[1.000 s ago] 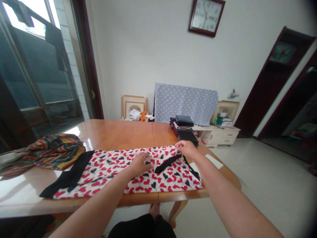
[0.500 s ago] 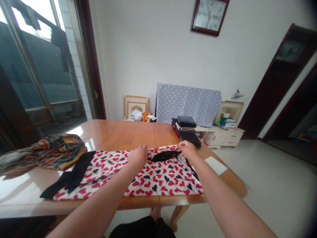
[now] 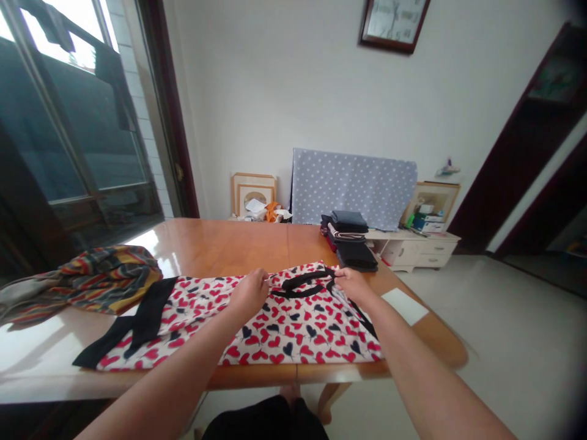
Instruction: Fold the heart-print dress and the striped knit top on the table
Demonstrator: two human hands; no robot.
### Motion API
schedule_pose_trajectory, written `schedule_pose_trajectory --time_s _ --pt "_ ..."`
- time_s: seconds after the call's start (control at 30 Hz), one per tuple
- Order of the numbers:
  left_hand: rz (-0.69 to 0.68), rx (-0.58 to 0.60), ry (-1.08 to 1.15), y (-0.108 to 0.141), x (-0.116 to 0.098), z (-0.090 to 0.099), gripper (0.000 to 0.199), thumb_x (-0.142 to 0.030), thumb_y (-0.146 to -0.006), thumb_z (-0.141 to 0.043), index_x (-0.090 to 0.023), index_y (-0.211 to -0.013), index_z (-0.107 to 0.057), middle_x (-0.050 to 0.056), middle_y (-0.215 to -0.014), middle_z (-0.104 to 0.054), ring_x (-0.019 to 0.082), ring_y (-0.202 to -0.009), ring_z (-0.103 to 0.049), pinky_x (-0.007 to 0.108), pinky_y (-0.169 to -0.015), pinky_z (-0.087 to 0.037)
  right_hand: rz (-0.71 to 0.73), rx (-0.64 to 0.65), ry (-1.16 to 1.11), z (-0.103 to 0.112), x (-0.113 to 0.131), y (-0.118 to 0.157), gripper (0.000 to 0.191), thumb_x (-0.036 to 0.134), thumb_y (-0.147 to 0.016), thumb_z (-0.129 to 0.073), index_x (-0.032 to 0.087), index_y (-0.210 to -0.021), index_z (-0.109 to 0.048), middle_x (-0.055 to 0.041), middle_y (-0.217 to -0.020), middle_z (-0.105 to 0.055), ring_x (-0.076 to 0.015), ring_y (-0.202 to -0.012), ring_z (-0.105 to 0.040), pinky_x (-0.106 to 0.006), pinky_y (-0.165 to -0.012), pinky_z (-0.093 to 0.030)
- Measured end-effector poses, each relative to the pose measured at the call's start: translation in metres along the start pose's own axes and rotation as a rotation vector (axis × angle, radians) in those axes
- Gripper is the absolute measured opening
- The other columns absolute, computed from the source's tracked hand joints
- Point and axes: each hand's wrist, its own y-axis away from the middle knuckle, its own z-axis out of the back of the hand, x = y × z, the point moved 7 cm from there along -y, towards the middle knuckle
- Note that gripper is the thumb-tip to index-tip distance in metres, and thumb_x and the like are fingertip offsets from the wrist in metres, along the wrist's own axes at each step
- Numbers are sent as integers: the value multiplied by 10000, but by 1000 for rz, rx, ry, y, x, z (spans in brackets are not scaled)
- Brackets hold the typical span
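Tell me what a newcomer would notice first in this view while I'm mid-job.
The white fabric with red and navy hearts stands out most, spread on the near side of the wooden table, with a black strap between the left hand and right hand at its far edge. A striped cloth lies crumpled to its left. Beyond the table, a blue polka-dot cloth stands against the wall.

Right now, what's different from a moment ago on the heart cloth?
The left hand slid from the middle of the heart-print cloth up to its far edge and pinched it. The right hand kept holding that edge. The black strap moved up near the edge too. The striped cloth stayed where it was.
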Motion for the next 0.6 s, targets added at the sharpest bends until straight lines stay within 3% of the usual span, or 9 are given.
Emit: schedule_pose_trajectory --time_s 0.1,0.2,0.33,0.47,0.6 --pt "-3 123 6 11 9 0 235 -414 -928 -519 -224 -932 -657 66 -897 -704 222 -805 -634 295 -628 -375 -26 30 75 14 -15 13 155 270 -766 -645 175 -872 -705 -15 -724 -693 -153 -656 -603 -212 -572 -416" --pt "-12 193 12 16 19 -2 250 -445 -879 -566 -218 -882 -672 63 -875 -704 209 -768 -624 287 -607 -352 -40 85 149 20 -23 28 79 260 -726 -681 183 -741 -688 6 -605 -637 -137 -592 -546 -212 -545 -373" --pt "-67 231 12 17 28 -8 195 -395 -827 -583 -225 -862 -673 51 -885 -700 195 -756 -613 279 -597 -340 -28 164 247 20 -24 40 70 246 -681 -700 182 -669 -677 28 -551 -587 -112 -546 -478 -212 -517 -310" --pt "-27 296 34 17 35 -18 62 -264 -748 -571 -222 -756 -616 13 -733 -649 174 -657 -564 282 -551 -290 -16 244 329 15 -22 48 128 248 -631 -730 177 -575 -639 46 -497 -530 -95 -502 -418 -226 -500 -251" --pt "-17 322 85 18 36 -21 43 -191 -721 -522 -210 -697 -553 -4 -661 -588 155 -616 -517 276 -549 -288 -7 259 350 12 -18 54 63 157 -604 -679 178 -580 -625 36 -519 -559 -105 -530 -456 -223 -521 -281"
